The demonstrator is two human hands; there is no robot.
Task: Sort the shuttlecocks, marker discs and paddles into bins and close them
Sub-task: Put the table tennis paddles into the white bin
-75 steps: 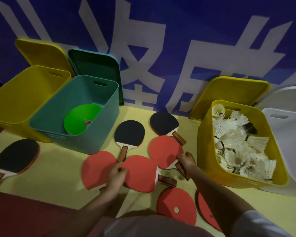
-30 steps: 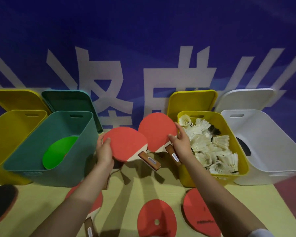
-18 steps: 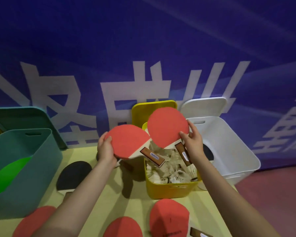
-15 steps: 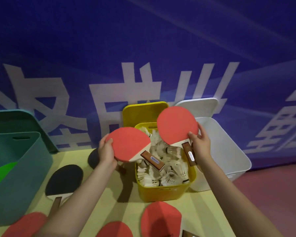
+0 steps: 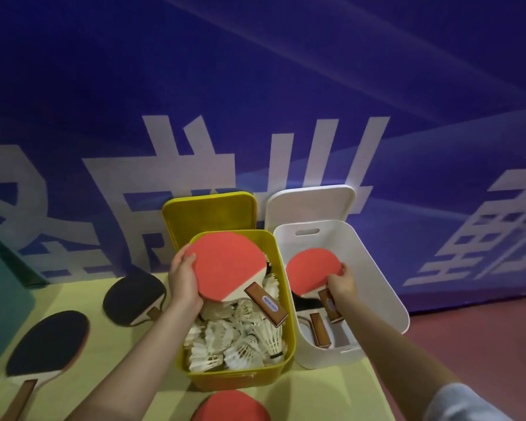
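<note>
Left hand (image 5: 183, 281) gripping red paddle (image 5: 225, 265) by blade edge, above yellow bin (image 5: 289, 335) of shuttlecocks (image 5: 234, 338). Right hand (image 5: 340, 284) gripping second red paddle (image 5: 312, 272) near handle, inside white bin (image 5: 377, 287), over another paddle there. Two black paddles (image 5: 134, 294) flat on table (image 5: 82, 296), left.

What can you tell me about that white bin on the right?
The white bin looks like smooth plastic, with rounded corners and a slot handle cut near its far rim. It stands open on the yellow-green surface, close beside the yellow bin. Its white lid stands propped behind it against the blue banner. The right hand holds a red paddle inside it. At least one more paddle lies at the bottom, its wooden handle showing.
</note>
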